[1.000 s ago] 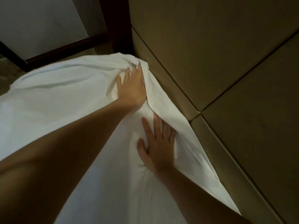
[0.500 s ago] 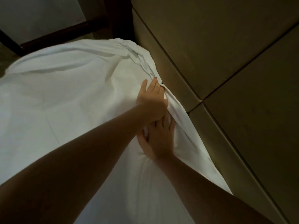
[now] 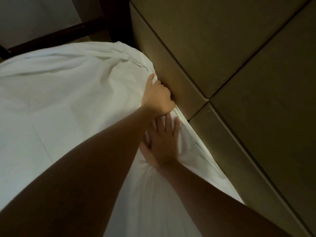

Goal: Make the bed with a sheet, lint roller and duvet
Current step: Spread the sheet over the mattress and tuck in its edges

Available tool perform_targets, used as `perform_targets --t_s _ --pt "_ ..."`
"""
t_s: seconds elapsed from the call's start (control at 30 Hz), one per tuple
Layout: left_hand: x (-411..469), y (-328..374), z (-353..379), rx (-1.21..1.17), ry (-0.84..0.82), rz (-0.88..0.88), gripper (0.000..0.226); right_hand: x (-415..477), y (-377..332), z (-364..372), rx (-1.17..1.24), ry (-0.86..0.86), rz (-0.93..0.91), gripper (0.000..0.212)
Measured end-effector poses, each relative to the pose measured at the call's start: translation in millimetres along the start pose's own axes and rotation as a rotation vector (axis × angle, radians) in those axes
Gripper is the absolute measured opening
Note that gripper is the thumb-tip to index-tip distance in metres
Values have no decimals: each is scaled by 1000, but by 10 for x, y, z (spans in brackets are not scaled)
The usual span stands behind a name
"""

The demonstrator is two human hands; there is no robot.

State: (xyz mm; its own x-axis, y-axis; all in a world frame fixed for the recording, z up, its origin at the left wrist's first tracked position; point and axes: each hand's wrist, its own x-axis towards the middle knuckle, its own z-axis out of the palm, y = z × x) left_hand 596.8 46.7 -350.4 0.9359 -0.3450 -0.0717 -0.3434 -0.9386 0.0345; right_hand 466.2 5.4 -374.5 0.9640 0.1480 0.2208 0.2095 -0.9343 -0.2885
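Note:
A white sheet point(image 3: 56, 106) covers the mattress and fills the left and middle of the head view. Its edge bunches in folds along the padded headboard. My left hand point(image 3: 158, 96) reaches across to that edge, fingers curled round a fold of the sheet right against the headboard. Just below it, my right hand point(image 3: 162, 142) lies flat on the sheet with fingers spread, pressing the cloth down. My left forearm crosses over the right hand's thumb side. No lint roller or duvet is in view.
A tan padded headboard point(image 3: 239, 69) made of panels with dark seams fills the right side. A dark wooden frame post and rail point(image 3: 118, 19) stand at the top, with a pale wall behind them on the left.
My left hand slid from the sheet's far corner back along the edge toward my right hand and went from flat to curled round a fold. The right hand stayed pressing.

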Motion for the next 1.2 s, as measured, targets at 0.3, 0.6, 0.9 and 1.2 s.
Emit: perform_targets --t_s 0.3,0.6,0.9,1.2 --pt "-904 167 -330 -1016 285 -407 28 -34 -15 -97 69 114 26 54" --pt "-1374 541 -432 -176 -225 27 49 -654 335 -644 -31 12 331 44" --pt "-824 786 -221 126 -339 36 53 -435 476 -544 -28 -122 277 44" --pt "-792 703 -47 101 -240 100 52 -436 538 -542 74 -187 373 50"
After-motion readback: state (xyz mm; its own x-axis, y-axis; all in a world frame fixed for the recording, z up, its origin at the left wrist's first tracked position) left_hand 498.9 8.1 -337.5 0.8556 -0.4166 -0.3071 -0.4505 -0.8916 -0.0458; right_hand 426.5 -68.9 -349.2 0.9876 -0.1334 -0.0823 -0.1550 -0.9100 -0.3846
